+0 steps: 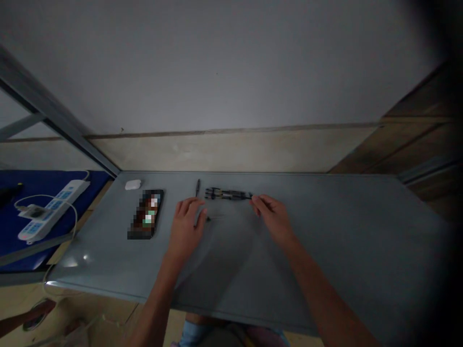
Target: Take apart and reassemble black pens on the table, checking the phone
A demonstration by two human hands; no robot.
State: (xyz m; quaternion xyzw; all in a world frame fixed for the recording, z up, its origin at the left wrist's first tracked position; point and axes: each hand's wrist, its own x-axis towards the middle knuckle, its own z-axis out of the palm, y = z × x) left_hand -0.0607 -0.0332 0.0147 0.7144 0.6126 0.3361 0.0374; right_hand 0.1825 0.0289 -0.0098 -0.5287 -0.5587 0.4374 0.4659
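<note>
My left hand (188,222) rests on the grey table (325,231), fingers curled over a small dark pointed piece (208,219) that sticks out at its fingertips. My right hand (271,212) lies just right of it, its fingertips touching the right end of a bunch of dark pens (227,194) lying side by side. A single thin dark pen part (197,187) lies upright in the picture, left of the bunch. What exactly the right fingers pinch is too small to tell.
A phone (145,214) lies left of my left hand, with a white earbud case (132,184) behind it. Further left, a white power strip (50,209) with a cable sits on a blue surface. A wall runs close behind the table.
</note>
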